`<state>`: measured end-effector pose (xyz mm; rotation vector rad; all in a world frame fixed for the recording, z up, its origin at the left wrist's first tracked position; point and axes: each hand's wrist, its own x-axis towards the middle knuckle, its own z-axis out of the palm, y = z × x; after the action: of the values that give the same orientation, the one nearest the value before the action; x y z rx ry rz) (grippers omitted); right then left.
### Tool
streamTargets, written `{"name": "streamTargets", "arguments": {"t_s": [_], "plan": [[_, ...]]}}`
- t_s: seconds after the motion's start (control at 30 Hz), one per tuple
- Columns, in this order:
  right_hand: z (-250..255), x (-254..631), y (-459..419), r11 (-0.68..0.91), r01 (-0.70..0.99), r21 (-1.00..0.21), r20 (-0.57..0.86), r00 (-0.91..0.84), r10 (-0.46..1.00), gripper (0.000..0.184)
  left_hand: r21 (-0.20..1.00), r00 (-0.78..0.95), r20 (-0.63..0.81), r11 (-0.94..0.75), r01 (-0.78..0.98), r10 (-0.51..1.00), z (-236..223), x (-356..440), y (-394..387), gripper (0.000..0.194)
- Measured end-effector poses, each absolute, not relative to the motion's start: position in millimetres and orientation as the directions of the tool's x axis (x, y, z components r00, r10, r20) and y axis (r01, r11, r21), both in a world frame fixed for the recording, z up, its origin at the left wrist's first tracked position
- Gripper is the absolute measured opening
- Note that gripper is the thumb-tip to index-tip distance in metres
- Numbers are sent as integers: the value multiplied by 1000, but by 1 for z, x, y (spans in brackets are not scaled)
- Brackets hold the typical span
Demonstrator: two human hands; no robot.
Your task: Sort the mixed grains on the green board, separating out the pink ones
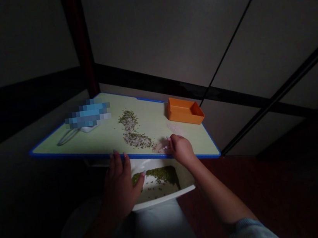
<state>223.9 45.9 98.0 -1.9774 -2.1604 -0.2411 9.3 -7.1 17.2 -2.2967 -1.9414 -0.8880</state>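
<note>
A pale green board with a blue rim (97,142) lies tilted before me. A trail of small green beans mixed with pale grains (133,132) runs across it. My right hand (180,149) rests on the board's near edge, fingers curled over a small pile of pale grains (161,146). My left hand (120,184) grips the left side of a white tray (169,197) held just under the board's near edge. A heap of green beans (160,174) lies in that tray.
An orange open box (184,111) stands at the board's far right corner. A blurred blue object with a looped cord (87,116) lies at the board's far left. The surroundings are dark; red-brown floor lies to the right.
</note>
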Motion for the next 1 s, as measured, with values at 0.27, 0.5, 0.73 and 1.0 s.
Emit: {"name": "streamTargets", "arguments": {"t_s": [0.27, 0.5, 0.73, 1.0], "plan": [[98, 212, 45, 16, 986, 166, 221, -53, 974, 29, 374, 50, 388, -207, 904, 920, 27, 12, -11, 75], [95, 219, 50, -53, 978, 203, 261, -2, 965, 29, 394, 38, 346, -182, 901, 938, 32, 13, -12, 75], [91, 218, 55, -74, 978, 194, 288, 15, 957, 23, 388, 43, 303, -165, 907, 952, 35, 13, -14, 76], [92, 220, 57, -141, 972, 187, 305, 80, 949, 25, 397, 44, 306, -169, 902, 951, 37, 13, -13, 75]]}}
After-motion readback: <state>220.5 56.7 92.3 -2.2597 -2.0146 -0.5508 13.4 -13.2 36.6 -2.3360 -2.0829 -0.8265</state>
